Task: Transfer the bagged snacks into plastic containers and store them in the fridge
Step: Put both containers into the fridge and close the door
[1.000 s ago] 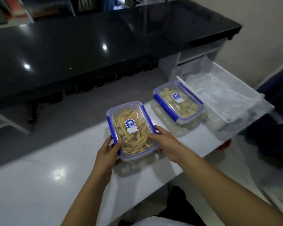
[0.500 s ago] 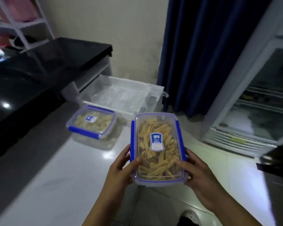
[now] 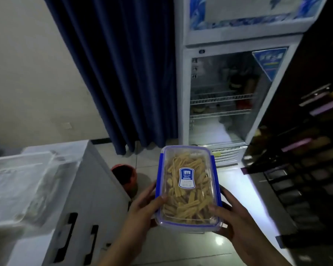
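A clear plastic container (image 3: 188, 187) with blue clips and a blue label holds yellow stick snacks under its closed lid. I carry it in the air over the tiled floor. My left hand (image 3: 142, 210) grips its left side with the thumb on the lid. My right hand (image 3: 233, 217) grips its right side, thumb on the lid too. Ahead stands the fridge (image 3: 219, 96), with wire shelves showing and its interior lit. Its door (image 3: 304, 131) appears swung open at the right, with racks of items.
A white table (image 3: 88, 189) with a crumpled clear bag (image 3: 27, 181) is at the left. A red stool (image 3: 125, 177) stands on the floor behind its corner. A dark blue curtain (image 3: 119, 70) hangs left of the fridge.
I have turned right from the table with the container held in both hands. The second container has left the view and the fridge now stands straight ahead, nearer.
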### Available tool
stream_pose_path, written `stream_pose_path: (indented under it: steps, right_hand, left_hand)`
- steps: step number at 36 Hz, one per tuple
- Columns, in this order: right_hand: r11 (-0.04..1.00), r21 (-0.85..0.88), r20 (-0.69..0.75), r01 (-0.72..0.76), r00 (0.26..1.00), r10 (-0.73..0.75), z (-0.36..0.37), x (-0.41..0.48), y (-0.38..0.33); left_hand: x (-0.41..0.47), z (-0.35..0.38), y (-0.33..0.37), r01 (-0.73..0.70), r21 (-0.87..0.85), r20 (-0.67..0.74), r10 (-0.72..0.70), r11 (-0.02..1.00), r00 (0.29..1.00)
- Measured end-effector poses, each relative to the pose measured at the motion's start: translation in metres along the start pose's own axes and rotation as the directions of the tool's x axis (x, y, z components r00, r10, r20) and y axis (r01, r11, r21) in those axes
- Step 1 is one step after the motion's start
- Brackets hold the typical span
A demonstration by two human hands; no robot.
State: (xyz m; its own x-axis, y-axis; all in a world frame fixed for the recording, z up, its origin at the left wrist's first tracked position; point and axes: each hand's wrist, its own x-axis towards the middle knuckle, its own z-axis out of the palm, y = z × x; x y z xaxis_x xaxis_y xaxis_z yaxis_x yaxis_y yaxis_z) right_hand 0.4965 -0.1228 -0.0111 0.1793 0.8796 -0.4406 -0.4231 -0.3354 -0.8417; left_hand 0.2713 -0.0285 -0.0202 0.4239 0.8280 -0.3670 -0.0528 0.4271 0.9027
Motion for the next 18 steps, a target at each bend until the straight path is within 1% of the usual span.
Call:
stream_pose_path:
  steps: [4, 10, 13, 16, 18]
  right_hand:
    - [0.997, 0.073, -0.025, 0.032, 0.999, -0.030, -0.035, 0.021, -0.017]
    - [0.984, 0.152, -0.116, 0.093, 0.990, -0.076, -0.068, 0.059, -0.039]
    - [0.976, 0.168, -0.177, 0.137, 0.978, -0.107, -0.077, 0.086, -0.053]
    - [0.967, 0.187, -0.244, 0.174, 0.962, -0.126, -0.080, 0.112, -0.064]
    - [0.961, 0.192, -0.291, 0.198, 0.947, -0.136, -0.082, 0.131, -0.072]
  left_hand:
    - [0.041, 0.033, 0.012, 0.021, 0.046, 0.058, -0.024, 0.999, 0.998]
    - [0.103, 0.068, 0.047, 0.039, 0.164, 0.140, -0.062, 0.986, 0.988]
    - [0.153, 0.078, 0.069, 0.055, 0.229, 0.220, -0.106, 0.972, 0.970]
    - [0.212, 0.088, 0.091, 0.093, 0.231, 0.245, -0.151, 0.968, 0.958]
    - [0.259, 0.090, 0.105, 0.073, 0.248, 0.244, -0.135, 0.966, 0.960]
